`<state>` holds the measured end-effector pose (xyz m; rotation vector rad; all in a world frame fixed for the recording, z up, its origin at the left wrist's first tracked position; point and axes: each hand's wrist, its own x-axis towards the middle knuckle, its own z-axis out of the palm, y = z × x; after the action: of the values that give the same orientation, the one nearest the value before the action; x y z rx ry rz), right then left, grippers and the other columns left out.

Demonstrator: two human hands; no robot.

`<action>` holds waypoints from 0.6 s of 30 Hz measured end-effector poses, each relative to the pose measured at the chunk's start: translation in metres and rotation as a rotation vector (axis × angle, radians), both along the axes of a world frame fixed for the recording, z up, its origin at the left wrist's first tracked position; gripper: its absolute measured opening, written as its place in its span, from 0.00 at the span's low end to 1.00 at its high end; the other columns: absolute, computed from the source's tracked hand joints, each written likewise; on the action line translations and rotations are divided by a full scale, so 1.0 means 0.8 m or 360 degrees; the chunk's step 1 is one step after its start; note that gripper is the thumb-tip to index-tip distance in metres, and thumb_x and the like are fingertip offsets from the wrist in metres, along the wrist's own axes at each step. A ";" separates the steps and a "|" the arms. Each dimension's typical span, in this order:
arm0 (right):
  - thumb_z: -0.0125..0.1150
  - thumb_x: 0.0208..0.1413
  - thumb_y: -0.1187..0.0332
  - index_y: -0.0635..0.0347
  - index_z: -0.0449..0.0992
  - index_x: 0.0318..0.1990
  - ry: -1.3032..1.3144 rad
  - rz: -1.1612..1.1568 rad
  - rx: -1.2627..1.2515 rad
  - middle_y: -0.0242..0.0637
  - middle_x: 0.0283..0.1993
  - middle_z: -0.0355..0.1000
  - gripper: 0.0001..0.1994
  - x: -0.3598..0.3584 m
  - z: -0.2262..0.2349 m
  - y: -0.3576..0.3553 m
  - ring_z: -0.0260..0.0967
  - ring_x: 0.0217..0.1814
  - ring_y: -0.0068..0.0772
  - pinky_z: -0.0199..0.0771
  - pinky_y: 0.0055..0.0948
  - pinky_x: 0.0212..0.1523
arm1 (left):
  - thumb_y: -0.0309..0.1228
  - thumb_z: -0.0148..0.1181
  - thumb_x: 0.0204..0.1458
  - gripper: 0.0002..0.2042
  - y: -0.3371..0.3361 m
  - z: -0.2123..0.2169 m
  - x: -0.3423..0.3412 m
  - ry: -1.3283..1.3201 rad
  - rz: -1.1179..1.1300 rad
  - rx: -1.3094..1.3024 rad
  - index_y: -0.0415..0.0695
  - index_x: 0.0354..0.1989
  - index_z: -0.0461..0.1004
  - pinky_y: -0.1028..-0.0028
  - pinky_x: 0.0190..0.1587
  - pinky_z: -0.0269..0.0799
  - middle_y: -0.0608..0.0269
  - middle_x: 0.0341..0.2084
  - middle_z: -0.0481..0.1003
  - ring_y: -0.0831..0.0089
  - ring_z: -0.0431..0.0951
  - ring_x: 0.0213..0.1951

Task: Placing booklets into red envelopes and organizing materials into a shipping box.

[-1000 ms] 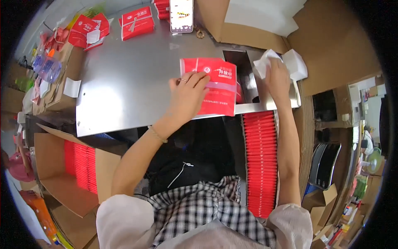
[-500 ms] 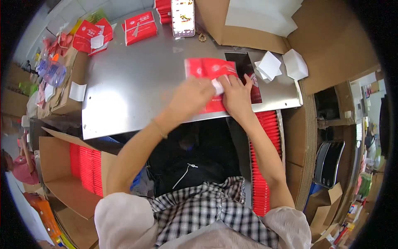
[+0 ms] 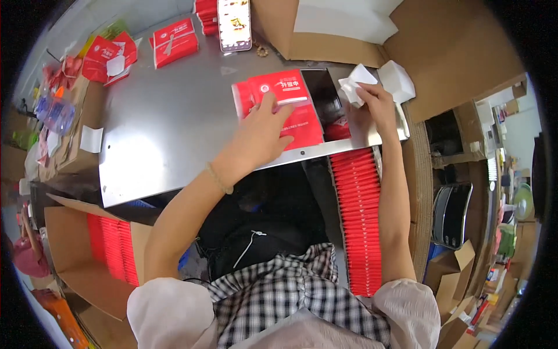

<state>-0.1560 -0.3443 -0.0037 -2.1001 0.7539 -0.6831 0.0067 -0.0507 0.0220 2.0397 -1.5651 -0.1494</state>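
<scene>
A flat red printed packet (image 3: 299,125) lies near the front edge of the metal table, with a folded-over upper part. My left hand (image 3: 258,134) rests over its left side with the fingers spread, touching it. To the right, my right hand (image 3: 381,107) pinches a white paper slip (image 3: 350,92) at the small pile of white slips (image 3: 363,74). A dark rectangular opening (image 3: 319,93) lies between the red packet and my right hand, with a bit of red showing in its lower part.
A white block-shaped stack (image 3: 397,81) stands beside a large open carton (image 3: 465,46). Toward the back are a lit phone (image 3: 235,26), a bead bracelet (image 3: 262,51) and a tied red bundle (image 3: 174,43). Boxes of red packets (image 3: 357,227) sit below the table's edge.
My right hand has left the red packet and moved right to the white slips, taking hold of one. My left hand stays at the packet, its fingers now spread. The whole view has shifted slightly.
</scene>
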 end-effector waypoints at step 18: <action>0.55 0.49 0.70 0.57 0.80 0.33 0.0010 0.0552 -0.0512 0.37 0.47 0.72 0.07 0.040 0.003 0.126 0.63 0.60 0.43 0.59 0.53 0.58 | 0.48 0.74 0.39 0.22 0.016 0.010 0.012 -0.0410 0.0035 0.0034 0.51 0.38 0.75 0.47 0.58 0.49 0.63 0.51 0.70 0.52 0.58 0.65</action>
<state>-0.1243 -0.2433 -0.0010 -2.4448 0.2791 -0.6351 0.0163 -0.0376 0.0302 2.1605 -1.6983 0.1102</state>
